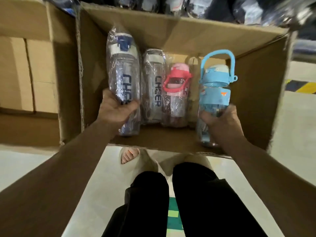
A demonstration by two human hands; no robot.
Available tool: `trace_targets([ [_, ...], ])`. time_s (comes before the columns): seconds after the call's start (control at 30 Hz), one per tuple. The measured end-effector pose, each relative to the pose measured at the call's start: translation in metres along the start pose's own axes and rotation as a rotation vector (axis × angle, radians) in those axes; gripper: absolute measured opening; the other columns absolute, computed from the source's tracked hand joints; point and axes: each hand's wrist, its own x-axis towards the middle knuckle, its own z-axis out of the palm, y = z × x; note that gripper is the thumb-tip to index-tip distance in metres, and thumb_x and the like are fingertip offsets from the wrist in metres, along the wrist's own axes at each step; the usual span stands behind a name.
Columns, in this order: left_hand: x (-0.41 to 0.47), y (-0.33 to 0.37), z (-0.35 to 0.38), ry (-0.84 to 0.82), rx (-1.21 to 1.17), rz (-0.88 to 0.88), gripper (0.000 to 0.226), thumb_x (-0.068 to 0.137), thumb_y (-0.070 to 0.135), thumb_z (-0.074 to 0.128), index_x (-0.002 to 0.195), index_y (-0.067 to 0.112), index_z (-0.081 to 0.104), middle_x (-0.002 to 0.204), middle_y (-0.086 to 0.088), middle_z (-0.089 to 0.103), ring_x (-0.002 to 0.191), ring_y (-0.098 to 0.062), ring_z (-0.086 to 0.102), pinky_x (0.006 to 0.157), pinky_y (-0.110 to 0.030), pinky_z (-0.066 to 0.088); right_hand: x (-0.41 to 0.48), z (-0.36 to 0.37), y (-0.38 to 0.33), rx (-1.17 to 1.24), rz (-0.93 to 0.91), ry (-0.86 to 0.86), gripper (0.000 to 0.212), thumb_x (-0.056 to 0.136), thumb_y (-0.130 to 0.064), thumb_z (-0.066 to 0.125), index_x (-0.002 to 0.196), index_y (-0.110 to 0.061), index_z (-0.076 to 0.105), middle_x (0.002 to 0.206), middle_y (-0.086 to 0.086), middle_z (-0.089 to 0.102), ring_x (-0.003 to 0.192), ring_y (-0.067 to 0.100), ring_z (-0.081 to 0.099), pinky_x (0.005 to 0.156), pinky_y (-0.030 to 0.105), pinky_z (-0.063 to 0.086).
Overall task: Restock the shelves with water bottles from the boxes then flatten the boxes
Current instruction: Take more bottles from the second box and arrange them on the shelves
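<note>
Black trousers (188,202) filled the bottom of the view. Just beyond them a sandalled foot (128,156) was half hidden under the near edge of the open cardboard box (256,82). At far left, closed cartons (25,74) were blurred and cut off by the frame. Along the top, dark plastic-wrapped goods (222,9) were too smeared to identify.

A pale glossy floor (299,125) showed below and right of the box, with a green marking (174,214) between the legs and a yellow-and-black stripe (306,87) at far right.

The left hand (118,108) had its fingers curled round the lower body of a wrapped clear bottle with a blue-and-white cap (123,65), covering part of its lettering. Beside it, inside the box, lay a second wrapped clear bottle (153,86) reading CHEER, then a wrapped pink-lidded bottle (177,93). The right hand (220,122) gripped the lower part of a light blue bottle with a loop handle (215,82) at the box's right side. Whether either held bottle rested on the box bottom could not be told.
</note>
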Motion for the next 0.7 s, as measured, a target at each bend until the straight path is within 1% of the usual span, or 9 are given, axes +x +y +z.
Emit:
trace_targets([
  [0.07, -0.036, 0.016, -0.019, -0.009, -0.044, 0.012, 0.06, 0.084, 0.016, 0.086, 0.126, 0.012, 0.043, 0.103, 0.001, 0.063, 0.072, -0.002, 0.069, 0.059, -0.014, 0.053, -0.026, -0.02, -0.015, 0.055, -0.035, -0.028, 0.065, 0.084, -0.03, 0.084, 0.13, -0.022, 0.039, 0.107, -0.016, 0.059, 0.093, -0.001, 0.062, 0.056, 0.01, 0.049],
  [0.13, -0.074, 0.036, -0.04, -0.035, -0.115, 0.035, 0.056, 0.085, 0.007, 0.083, 0.124, 0.011, 0.043, 0.098, 0.003, 0.061, 0.063, 0.01, 0.065, 0.052, -0.007, 0.049, -0.055, -0.043, -0.036, 0.087, -0.073, -0.042, 0.067, 0.085, -0.028, 0.084, 0.136, -0.02, 0.041, 0.114, -0.011, 0.062, 0.1, 0.005, 0.066, 0.06, 0.011, 0.052],
  [0.2, -0.113, 0.062, -0.062, -0.084, -0.148, 0.071, 0.055, 0.085, 0.007, 0.083, 0.125, 0.008, 0.046, 0.102, 0.0, 0.064, 0.078, 0.008, 0.068, 0.067, -0.012, 0.055, -0.087, -0.069, -0.063, 0.099, -0.128, -0.066, 0.065, 0.085, -0.03, 0.082, 0.138, -0.021, 0.045, 0.117, -0.009, 0.065, 0.104, 0.007, 0.067, 0.06, 0.012, 0.053],
  [0.3, -0.174, 0.104, -0.101, -0.17, -0.209, 0.144, 0.057, 0.086, 0.001, 0.079, 0.13, -0.004, 0.043, 0.124, -0.015, 0.064, 0.113, -0.017, 0.069, 0.095, -0.038, 0.058, -0.145, -0.115, -0.111, 0.136, -0.204, -0.075, 0.05, 0.086, -0.028, 0.078, 0.129, -0.028, 0.053, 0.105, -0.017, 0.07, 0.097, 0.003, 0.07, 0.057, 0.013, 0.054],
  [0.4, -0.237, 0.155, -0.14, -0.181, -0.187, 0.206, 0.072, 0.083, 0.003, 0.082, 0.14, 0.011, 0.041, 0.13, -0.003, 0.062, 0.116, -0.009, 0.066, 0.086, -0.025, 0.06, -0.212, -0.159, -0.155, 0.164, -0.295, -0.06, 0.042, 0.086, -0.018, 0.076, 0.119, -0.029, 0.053, 0.092, -0.028, 0.069, 0.087, -0.008, 0.068, 0.06, 0.014, 0.057],
  [0.43, -0.259, 0.172, -0.154, -0.172, -0.183, 0.243, 0.073, 0.082, 0.004, 0.083, 0.141, 0.013, 0.04, 0.129, -0.002, 0.061, 0.117, -0.011, 0.065, 0.088, -0.029, 0.059, -0.238, -0.173, -0.168, 0.183, -0.327, -0.052, 0.043, 0.086, -0.015, 0.077, 0.118, -0.029, 0.052, 0.092, -0.029, 0.068, 0.087, -0.008, 0.068, 0.063, 0.015, 0.057],
  [0.5, -0.303, 0.205, -0.181, -0.165, -0.16, 0.324, 0.071, 0.082, 0.005, 0.083, 0.138, 0.009, 0.04, 0.123, -0.004, 0.061, 0.112, -0.017, 0.063, 0.085, -0.031, 0.058, -0.289, -0.205, -0.195, 0.238, -0.364, -0.016, 0.043, 0.085, -0.01, 0.078, 0.113, -0.028, 0.05, 0.086, -0.03, 0.067, 0.082, -0.01, 0.067, 0.061, 0.012, 0.054],
  [0.6, -0.367, 0.251, -0.225, -0.172, -0.118, 0.427, 0.06, 0.082, 0.008, 0.085, 0.128, 0.004, 0.046, 0.111, -0.004, 0.065, 0.1, -0.021, 0.067, 0.073, -0.022, 0.056, -0.363, -0.25, -0.23, 0.287, -0.449, 0.016, 0.046, 0.085, -0.003, 0.078, 0.12, -0.017, 0.051, 0.087, -0.027, 0.067, 0.081, -0.011, 0.066, 0.062, 0.008, 0.05],
  [0.7, -0.428, 0.282, -0.267, -0.182, -0.126, 0.53, 0.049, 0.083, 0.012, 0.086, 0.115, 0.018, 0.049, 0.09, 0.019, 0.071, 0.081, 0.007, 0.068, 0.063, -0.008, 0.051, -0.431, -0.288, -0.255, 0.309, -0.53, 0.038, 0.049, 0.085, -0.004, 0.079, 0.122, -0.02, 0.052, 0.094, -0.025, 0.068, 0.087, -0.01, 0.066, 0.069, 0.008, 0.05],
])
